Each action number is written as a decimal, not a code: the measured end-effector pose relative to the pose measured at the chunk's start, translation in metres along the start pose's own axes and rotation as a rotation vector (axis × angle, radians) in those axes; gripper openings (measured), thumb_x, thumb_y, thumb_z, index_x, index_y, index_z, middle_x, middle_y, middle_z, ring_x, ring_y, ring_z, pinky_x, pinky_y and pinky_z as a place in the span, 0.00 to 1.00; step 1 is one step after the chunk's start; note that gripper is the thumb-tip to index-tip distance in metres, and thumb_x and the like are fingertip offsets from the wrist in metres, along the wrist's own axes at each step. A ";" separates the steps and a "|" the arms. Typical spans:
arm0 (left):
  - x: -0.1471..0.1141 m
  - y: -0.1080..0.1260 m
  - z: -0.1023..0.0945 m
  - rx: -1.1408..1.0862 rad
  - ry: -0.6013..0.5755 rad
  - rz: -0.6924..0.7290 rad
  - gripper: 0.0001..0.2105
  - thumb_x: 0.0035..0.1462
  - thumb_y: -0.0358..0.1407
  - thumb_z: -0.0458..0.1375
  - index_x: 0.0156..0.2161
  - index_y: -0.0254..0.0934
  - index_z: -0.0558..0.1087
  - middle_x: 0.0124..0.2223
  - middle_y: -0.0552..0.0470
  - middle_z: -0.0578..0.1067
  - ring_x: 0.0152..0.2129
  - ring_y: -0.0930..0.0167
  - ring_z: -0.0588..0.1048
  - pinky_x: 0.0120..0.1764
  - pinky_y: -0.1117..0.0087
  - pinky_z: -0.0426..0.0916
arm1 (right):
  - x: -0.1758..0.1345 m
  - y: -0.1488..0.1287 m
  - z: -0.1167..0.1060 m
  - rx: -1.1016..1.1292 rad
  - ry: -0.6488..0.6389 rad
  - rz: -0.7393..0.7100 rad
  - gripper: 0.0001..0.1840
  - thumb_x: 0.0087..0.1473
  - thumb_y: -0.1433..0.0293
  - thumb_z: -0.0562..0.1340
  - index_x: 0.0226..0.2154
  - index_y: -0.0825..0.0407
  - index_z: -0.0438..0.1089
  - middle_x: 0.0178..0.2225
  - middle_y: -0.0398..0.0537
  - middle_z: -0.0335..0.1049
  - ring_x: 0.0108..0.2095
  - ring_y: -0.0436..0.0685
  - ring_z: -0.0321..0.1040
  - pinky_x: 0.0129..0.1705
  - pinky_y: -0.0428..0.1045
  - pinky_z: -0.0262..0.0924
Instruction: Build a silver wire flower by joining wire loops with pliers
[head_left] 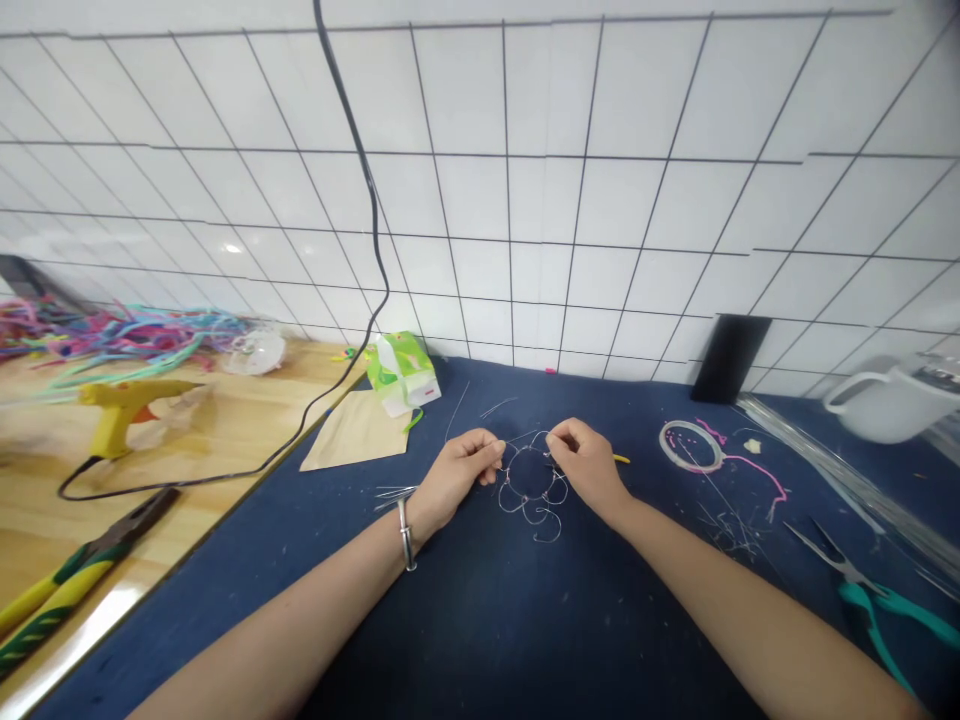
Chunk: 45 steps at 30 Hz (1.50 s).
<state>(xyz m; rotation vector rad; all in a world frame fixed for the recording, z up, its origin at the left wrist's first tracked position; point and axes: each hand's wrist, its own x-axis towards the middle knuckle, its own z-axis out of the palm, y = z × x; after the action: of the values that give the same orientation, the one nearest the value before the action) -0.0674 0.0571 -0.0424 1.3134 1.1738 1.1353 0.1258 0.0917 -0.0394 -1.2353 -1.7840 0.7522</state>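
Between my hands, over the dark blue cloth, is a thin silvery wire ring (526, 497) with several small wire loops around its rim. A curled wire end (559, 528) hangs from its near side. My left hand (466, 462), with a metal bangle (406, 535) on its wrist, pinches the ring's left side between thumb and fingertips. My right hand (583, 455) is closed on the wire at the upper right of the ring. Its fingertips partly hide the wire there. A yellow tip (621, 459) of something shows just behind the right hand.
At right lie teal-handled pliers (855, 580), wire offcuts (735, 530), a bundle of long wires (817, 455), a white ring with pink cord (691, 447) and a white mug (892, 400). At left are a yellow glue gun (124, 410), its black cable, green-yellow pliers (82, 575) and a tissue pack (403, 372).
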 end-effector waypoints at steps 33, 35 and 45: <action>-0.002 -0.007 0.009 -0.025 0.039 0.029 0.09 0.52 0.39 0.57 0.28 0.34 0.68 0.23 0.56 0.66 0.20 0.77 0.63 0.26 0.76 0.58 | -0.011 -0.010 0.010 0.090 -0.238 -0.001 0.09 0.51 0.67 0.54 0.24 0.52 0.66 0.20 0.39 0.63 0.21 0.48 0.60 0.26 0.44 0.55; -0.002 -0.006 0.010 -0.046 0.040 0.022 0.09 0.52 0.39 0.57 0.28 0.34 0.68 0.23 0.56 0.66 0.20 0.78 0.62 0.25 0.76 0.57 | -0.011 -0.010 0.010 0.114 -0.245 0.022 0.09 0.51 0.67 0.54 0.25 0.52 0.66 0.20 0.40 0.64 0.21 0.48 0.60 0.25 0.44 0.55; -0.002 -0.007 0.008 -0.064 0.012 0.016 0.09 0.53 0.40 0.56 0.30 0.34 0.67 0.24 0.56 0.66 0.20 0.78 0.63 0.26 0.76 0.58 | -0.011 -0.006 0.011 0.172 -0.243 0.062 0.09 0.51 0.66 0.54 0.26 0.52 0.66 0.21 0.40 0.65 0.21 0.48 0.61 0.25 0.44 0.56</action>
<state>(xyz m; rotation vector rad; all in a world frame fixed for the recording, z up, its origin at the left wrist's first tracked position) -0.0596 0.0551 -0.0504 1.2708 1.1279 1.1841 0.1155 0.0793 -0.0425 -1.1268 -1.8355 1.1073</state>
